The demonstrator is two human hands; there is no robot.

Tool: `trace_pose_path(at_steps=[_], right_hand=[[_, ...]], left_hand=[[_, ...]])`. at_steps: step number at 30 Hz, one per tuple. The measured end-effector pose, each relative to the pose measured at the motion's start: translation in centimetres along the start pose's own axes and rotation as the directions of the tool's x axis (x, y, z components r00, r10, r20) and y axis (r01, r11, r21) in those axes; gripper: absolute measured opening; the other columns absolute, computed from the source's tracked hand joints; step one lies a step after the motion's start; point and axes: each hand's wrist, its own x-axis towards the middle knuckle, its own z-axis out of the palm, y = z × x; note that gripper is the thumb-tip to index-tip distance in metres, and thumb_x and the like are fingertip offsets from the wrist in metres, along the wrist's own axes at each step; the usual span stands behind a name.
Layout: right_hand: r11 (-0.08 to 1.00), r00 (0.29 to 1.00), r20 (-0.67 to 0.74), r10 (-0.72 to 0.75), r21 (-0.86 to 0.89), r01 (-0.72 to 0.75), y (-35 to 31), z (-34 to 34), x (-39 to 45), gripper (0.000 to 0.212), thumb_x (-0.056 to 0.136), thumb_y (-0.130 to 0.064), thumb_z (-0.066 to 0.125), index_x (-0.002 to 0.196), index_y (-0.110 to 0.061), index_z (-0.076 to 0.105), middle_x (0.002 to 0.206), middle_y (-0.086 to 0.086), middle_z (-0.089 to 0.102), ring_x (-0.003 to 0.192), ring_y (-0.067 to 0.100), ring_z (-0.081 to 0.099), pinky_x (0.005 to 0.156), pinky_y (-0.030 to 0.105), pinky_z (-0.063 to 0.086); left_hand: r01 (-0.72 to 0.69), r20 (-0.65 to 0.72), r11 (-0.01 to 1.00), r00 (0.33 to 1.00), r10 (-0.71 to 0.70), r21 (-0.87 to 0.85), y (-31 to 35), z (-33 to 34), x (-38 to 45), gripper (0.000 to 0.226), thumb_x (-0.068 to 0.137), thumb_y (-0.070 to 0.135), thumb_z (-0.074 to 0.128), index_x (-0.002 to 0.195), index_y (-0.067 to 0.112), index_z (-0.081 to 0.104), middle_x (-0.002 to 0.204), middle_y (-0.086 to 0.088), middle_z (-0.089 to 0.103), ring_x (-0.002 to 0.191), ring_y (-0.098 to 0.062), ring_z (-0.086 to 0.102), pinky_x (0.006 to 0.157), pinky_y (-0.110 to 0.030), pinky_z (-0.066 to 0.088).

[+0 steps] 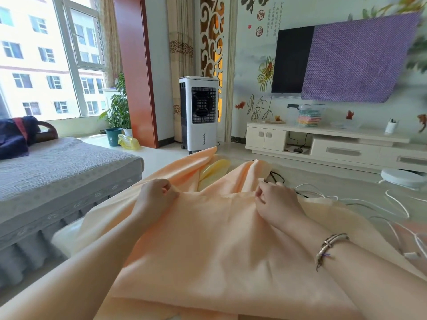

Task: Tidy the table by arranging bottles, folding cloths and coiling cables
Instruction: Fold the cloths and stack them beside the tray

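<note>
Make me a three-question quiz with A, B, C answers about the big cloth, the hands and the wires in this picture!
1. Where do the white cables lie?
A. right of the cloth
B. on the sofa
C. on top of the fan

2. What colour is the cloth?
A. green
B. peach-orange
C. black

3. What are the hands doing?
A. lying flat and open
B. holding a bottle
C. each pinching the cloth

Answers:
1 A, the cables trail over the table on the right side.
2 B, the whole spread cloth is pale peach-orange.
3 C, the left hand and right hand have curled fingers gripping the cloth's fold.
</note>
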Motion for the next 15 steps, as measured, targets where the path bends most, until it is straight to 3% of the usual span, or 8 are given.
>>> trace_pose_path(at_steps=[8,10,13,15], right_hand=[[0.996,1.0,0.006,0.004,-0.087,-0.004,0.0,1.7,3.1,0.011,0.094,-0.025,0.046,0.097,-0.023,0.056,0.108,-0.002,0.061,0.11,0.023,0.046,0.087,0.034,0.032],[0.996,1.0,0.01,0.013,-0.087,-0.012,0.2,2.0,3.0,0.011,0.094,-0.025,0.045,0.099,-0.023,0.054,0.109,-0.002,0.06,0.11,0.023,0.045,0.086,0.034,0.032],[0.997,0.999,-0.003,0.034,-0.063,-0.034,0.6,1.8,2.2,0.019,0.093,-0.03,0.045,0.107,-0.02,0.052,0.113,0.0,0.055,0.112,0.023,0.044,0.091,0.035,0.034],[0.998,0.999,-0.018,0.051,-0.026,-0.052,1.1,1.1,1.5,0.024,0.092,-0.031,0.047,0.111,-0.018,0.051,0.115,0.002,0.053,0.112,0.024,0.043,0.094,0.036,0.034]], left_hand=[[0.005,0.018,0.994,1.0,-0.007,0.105,-0.7,0.8,0.8,0.014,0.082,0.022,0.061,0.069,0.018,0.059,0.079,0.001,0.065,0.08,-0.022,0.063,0.07,-0.036,0.052],[0.0,0.044,0.98,0.999,-0.009,0.198,-0.6,1.0,0.7,0.002,0.082,0.02,0.06,0.082,0.018,0.06,0.092,0.001,0.064,0.087,-0.022,0.059,0.073,-0.034,0.05],[-0.049,0.035,0.953,0.999,0.04,0.298,0.0,1.5,0.1,0.027,0.083,0.017,0.06,0.11,0.019,0.055,0.117,-0.001,0.057,0.109,-0.025,0.05,0.087,-0.035,0.043],[-0.119,0.017,0.938,0.993,0.121,0.326,1.3,1.7,-0.5,0.031,0.088,0.017,0.056,0.118,0.02,0.053,0.125,-0.002,0.054,0.114,-0.027,0.045,0.094,-0.038,0.039]])
